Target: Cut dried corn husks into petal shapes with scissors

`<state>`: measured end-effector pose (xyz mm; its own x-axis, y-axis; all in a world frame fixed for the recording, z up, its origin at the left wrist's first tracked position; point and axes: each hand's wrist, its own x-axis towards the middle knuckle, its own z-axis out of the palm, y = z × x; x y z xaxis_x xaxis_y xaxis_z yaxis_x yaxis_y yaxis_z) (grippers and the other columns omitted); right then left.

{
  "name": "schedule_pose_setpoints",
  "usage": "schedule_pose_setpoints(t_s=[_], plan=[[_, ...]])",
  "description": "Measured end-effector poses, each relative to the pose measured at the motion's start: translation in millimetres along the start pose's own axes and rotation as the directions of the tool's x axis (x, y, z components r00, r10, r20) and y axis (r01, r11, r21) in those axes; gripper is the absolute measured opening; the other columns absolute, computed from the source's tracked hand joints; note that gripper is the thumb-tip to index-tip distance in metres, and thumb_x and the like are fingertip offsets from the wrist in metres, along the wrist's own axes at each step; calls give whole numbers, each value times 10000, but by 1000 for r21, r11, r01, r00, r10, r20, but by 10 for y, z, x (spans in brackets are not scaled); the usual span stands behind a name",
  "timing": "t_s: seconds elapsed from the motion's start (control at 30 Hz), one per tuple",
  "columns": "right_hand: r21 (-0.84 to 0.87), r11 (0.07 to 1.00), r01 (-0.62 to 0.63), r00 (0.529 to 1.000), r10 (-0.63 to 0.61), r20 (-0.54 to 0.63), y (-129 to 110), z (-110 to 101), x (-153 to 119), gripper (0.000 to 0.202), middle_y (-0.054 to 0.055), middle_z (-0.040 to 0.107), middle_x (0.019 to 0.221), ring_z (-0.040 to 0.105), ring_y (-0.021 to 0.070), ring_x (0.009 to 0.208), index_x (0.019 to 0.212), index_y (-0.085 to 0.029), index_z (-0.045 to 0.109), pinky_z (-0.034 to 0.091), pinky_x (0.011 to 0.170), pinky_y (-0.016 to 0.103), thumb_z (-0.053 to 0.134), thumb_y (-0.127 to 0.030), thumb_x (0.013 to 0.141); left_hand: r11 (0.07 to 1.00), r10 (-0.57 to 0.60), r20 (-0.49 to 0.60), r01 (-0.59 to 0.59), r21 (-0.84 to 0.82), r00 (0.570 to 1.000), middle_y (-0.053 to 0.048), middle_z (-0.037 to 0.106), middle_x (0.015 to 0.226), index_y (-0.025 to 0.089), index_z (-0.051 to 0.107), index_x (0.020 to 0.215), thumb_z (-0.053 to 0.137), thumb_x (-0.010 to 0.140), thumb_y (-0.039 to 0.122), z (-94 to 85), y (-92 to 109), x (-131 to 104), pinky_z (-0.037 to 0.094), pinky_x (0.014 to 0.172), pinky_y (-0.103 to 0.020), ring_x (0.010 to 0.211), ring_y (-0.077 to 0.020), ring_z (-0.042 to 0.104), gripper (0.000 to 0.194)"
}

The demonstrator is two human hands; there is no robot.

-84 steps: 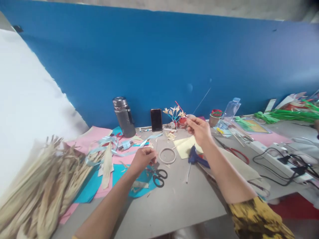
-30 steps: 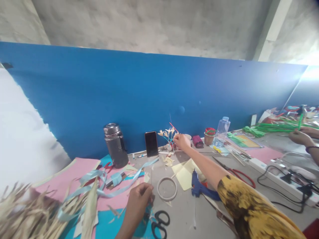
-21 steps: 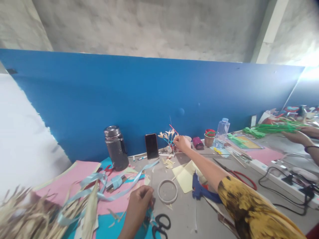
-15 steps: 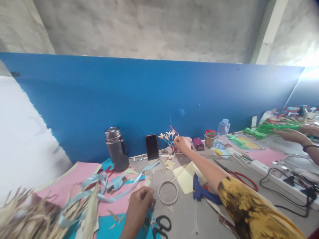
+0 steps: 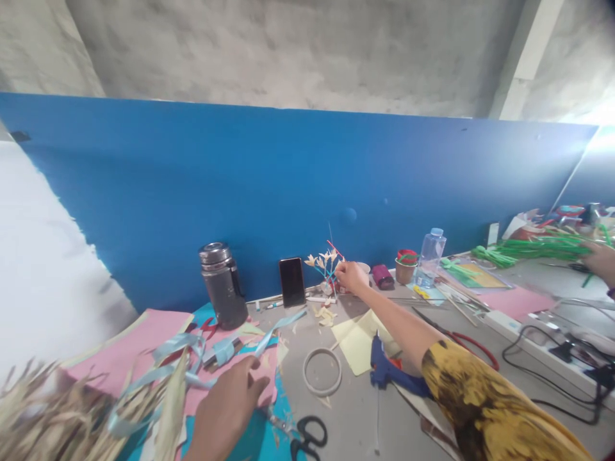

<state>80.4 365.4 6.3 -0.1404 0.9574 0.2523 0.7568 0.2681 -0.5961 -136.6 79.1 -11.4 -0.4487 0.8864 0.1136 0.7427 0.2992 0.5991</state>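
At the back of the table, my right hand [image 5: 352,278] is pinched closed beside a small bunch of cream paper-like flowers [image 5: 323,260] with light blue stems. What lies between its fingertips is hidden. A thin red stick [image 5: 335,248] shows just above those fingers. My left hand [image 5: 229,402] hovers over the pink and blue sheets at the front, thumb and forefinger apart, with nothing visible in it. Near it run a light blue ribbon [image 5: 269,336] and black-handled scissors [image 5: 307,435]. A roll of tape [image 5: 321,371] lies between my hands.
A dark thermos [image 5: 223,288] and a phone [image 5: 292,282] stand against the blue partition. Under my right forearm lie a blue glue gun [image 5: 384,365] and yellow paper [image 5: 353,342]. Dry husks [image 5: 57,416] fill the left. A power strip [image 5: 523,346] and another person's hand [image 5: 600,259] are right.
My left hand has moved left, away from the scissors, and its thumb and forefinger have parted. My right hand stays by the flowers. The other person's hands have shifted right.
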Motion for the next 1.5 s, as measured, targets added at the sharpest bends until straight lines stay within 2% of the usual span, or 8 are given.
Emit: schedule_pose_setpoints(t_s=[0.07, 0.2, 0.33, 0.47, 0.67, 1.0, 1.27, 1.5], plan=[[23, 1000, 5, 1000, -5, 3, -26, -55, -22, 160, -13, 680, 618, 601, 122, 588, 744, -214, 745, 370, 559, 198, 595, -249, 786, 1000, -10, -114, 11, 5, 993, -53, 714, 738, 256, 729, 861, 607, 696, 361, -132, 133, 23, 356, 611, -296, 708, -267, 636, 231], [107, 993, 42, 999, -45, 26, -154, -206, -178, 144, -14, 687, 611, 619, 131, 603, 748, -215, 748, 390, 567, 198, 604, -222, 758, 954, 118, -175, -161, -254, 977, -27, 687, 634, 237, 690, 621, 597, 706, 363, -251, 673, 268, 398, 599, -283, 637, -218, 601, 179], [254, 959, 125, 982, -156, 108, -343, -298, -555, 132, -11, 703, 628, 640, 129, 593, 783, -203, 743, 417, 543, 187, 626, -262, 768, 803, 79, -172, -165, -573, 982, -43, 704, 685, 174, 732, 779, 651, 652, 325, -47, 1248, 626, 429, 564, -260, 642, -191, 611, 214], [451, 879, 153, 950, -257, 179, -488, -283, -996, 98, -14, 668, 568, 624, 122, 533, 691, -175, 697, 410, 494, 183, 628, -220, 743, 659, 47, -34, -56, -750, 998, -55, 689, 680, 145, 711, 750, 653, 648, 329, 214, 1490, 723, 441, 537, -254, 626, -178, 616, 218], [649, 757, 72, 911, -316, 266, -588, -375, -1461, 101, -21, 624, 526, 599, 117, 500, 608, -167, 659, 409, 485, 193, 634, -191, 703, 547, 42, 24, -3, -837, 999, -27, 653, 634, 157, 684, 662, 656, 614, 292, 211, 1346, 452, 433, 547, -237, 646, -162, 613, 146], [543, 840, -24, 879, -241, 412, -56, -616, -2164, 195, -4, 623, 520, 526, 97, 473, 669, -165, 696, 364, 486, 200, 620, -313, 770, 133, -136, 290, 308, -942, 947, -41, 662, 670, 114, 690, 741, 702, 582, 176, -65, 873, 50, 416, 510, -225, 565, -113, 577, 172], [511, 860, -12, 888, -226, 401, -7, -632, -2506, 219, 4, 635, 557, 559, 112, 519, 711, -165, 691, 381, 498, 199, 597, -345, 794, 139, -177, 156, 181, -974, 972, -10, 646, 641, 123, 676, 720, 710, 560, 203, 8, 797, -33, 373, 509, -213, 554, -92, 535, 182], [453, 890, -63, 935, -105, 337, 588, -900, -2898, 256, 40, 699, 713, 591, 133, 565, 713, -170, 659, 431, 536, 230, 613, -406, 802, 131, -216, 97, 128, -983, 972, -3, 657, 656, 135, 683, 736, 723, 544, 240, 26, 640, 22, 382, 523, -221, 567, -96, 546, 223]])
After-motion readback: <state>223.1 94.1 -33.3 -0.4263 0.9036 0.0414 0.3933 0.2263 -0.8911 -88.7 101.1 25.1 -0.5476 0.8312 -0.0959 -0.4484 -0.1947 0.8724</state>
